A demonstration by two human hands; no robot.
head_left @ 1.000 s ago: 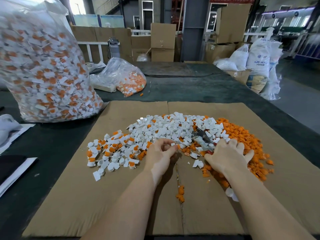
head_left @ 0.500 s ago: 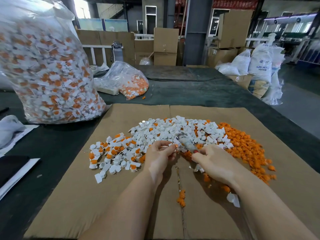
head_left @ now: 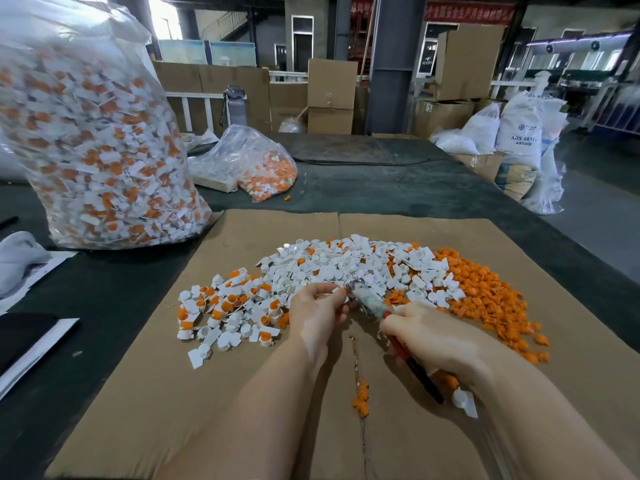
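Observation:
A spread of small white plastic parts [head_left: 346, 265] lies on a brown cardboard sheet [head_left: 138, 393], with orange parts [head_left: 485, 296] heaped to the right and assembled white-and-orange pieces [head_left: 228, 306] to the left. My left hand [head_left: 317, 313] pinches a small white part at its fingertips. My right hand [head_left: 433, 337] grips a pair of pliers [head_left: 370, 303] with red and black handles; the metal jaws point up-left and meet the part in my left fingers.
A large clear bag of assembled pieces [head_left: 97, 140] stands at the left on the dark table [head_left: 398, 192]. A smaller bag [head_left: 256, 164] lies behind the cardboard. A few orange parts [head_left: 360, 400] and a white piece [head_left: 464, 401] lie near my right wrist. Boxes and sacks stand behind.
My right hand lifted the pliers out of the pile and drew them back toward me, bringing the jaws to the part held by my left hand. The left hand stayed nearly in place.

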